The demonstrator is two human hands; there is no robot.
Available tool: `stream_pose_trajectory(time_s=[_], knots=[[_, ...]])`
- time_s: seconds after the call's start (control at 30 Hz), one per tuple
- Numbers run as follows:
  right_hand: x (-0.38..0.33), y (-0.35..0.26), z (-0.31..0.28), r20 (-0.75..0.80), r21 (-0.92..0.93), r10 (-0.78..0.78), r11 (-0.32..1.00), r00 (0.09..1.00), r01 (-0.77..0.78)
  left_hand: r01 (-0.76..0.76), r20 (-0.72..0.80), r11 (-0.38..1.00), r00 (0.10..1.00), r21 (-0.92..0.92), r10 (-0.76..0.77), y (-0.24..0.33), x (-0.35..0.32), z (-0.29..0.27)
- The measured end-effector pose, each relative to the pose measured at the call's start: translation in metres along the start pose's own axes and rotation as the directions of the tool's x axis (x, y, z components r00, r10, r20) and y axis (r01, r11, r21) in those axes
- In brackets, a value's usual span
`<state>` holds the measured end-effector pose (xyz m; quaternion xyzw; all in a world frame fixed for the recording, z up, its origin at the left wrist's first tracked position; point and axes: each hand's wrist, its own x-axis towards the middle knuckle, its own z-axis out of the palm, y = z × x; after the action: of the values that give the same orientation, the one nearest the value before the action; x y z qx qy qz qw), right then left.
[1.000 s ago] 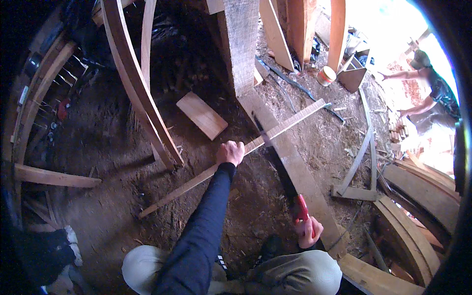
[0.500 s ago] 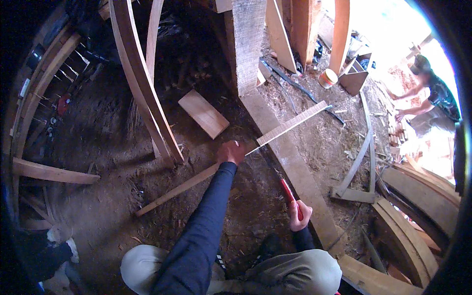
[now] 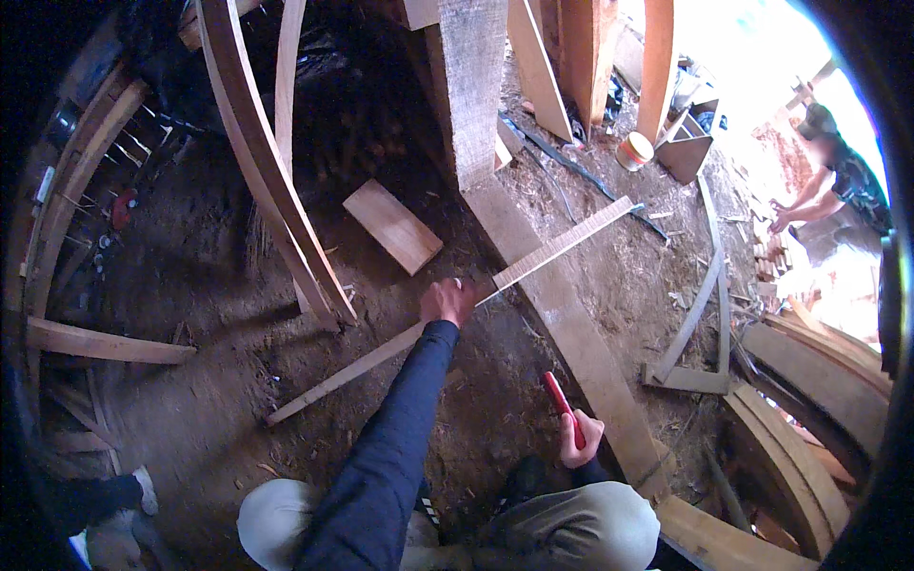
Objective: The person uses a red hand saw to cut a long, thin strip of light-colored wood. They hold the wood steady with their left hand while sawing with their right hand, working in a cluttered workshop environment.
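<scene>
Near the middle, my left hand [image 3: 447, 302] is closed round a long, thin wooden strip [image 3: 564, 244]. The strip runs slantwise from the dirt floor at lower left to the upper right, crossing above a flat beam [image 3: 583, 333]. Its right part looks paler, with fine marks across it. My right hand [image 3: 582, 439] is closed on a slim red tool [image 3: 562, 398] pointing up and left, apart from the strip; its exact kind is unclear. Beyond my left hand lies a short, thick wooden board [image 3: 393, 226].
Curved timbers [image 3: 271, 171] stand at left, and an upright post [image 3: 473, 95] rises ahead. A small tub [image 3: 633, 150] sits near a wooden box [image 3: 685, 147]. At right are a thin wooden frame [image 3: 693, 379] and stacked curved beams [image 3: 785, 466]. Another person [image 3: 843, 190] works at far right.
My right hand has shifted slightly down with the red tool. The strip in my left hand has barely moved. The other person's hands have moved closer together.
</scene>
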<state>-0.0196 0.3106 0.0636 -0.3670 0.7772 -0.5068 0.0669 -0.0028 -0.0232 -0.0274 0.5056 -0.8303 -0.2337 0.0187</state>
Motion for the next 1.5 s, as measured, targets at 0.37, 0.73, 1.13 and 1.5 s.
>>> stream_pose_trajectory(time_s=[0.37, 0.73, 1.13, 1.5], knots=[[0.008, -0.01, -0.006, 0.1, -0.029, 0.03, 0.999, 0.994, -0.027, 0.019, 0.06, 0.999, 0.998, -0.036, -0.016, 0.002, 0.002, -0.019], [0.023, -0.021, 0.005, 0.101, 0.058, 0.036, 0.997, 0.994, -0.042, -0.162, -0.032, 0.97, 0.985, 0.18, 0.17, -0.022, -0.001, 0.004], [0.022, 0.014, 0.031, 0.074, 0.15, -0.175, 0.975, 0.982, 0.162, -0.289, 0.005, 0.913, 0.954, 0.288, 0.3, -0.064, 0.038, 0.043], [0.007, 0.012, 0.039, -0.053, -0.03, -0.133, 0.991, 0.99, 0.131, -0.22, -0.14, 0.968, 0.962, 0.116, 0.236, -0.045, 0.014, 0.016]])
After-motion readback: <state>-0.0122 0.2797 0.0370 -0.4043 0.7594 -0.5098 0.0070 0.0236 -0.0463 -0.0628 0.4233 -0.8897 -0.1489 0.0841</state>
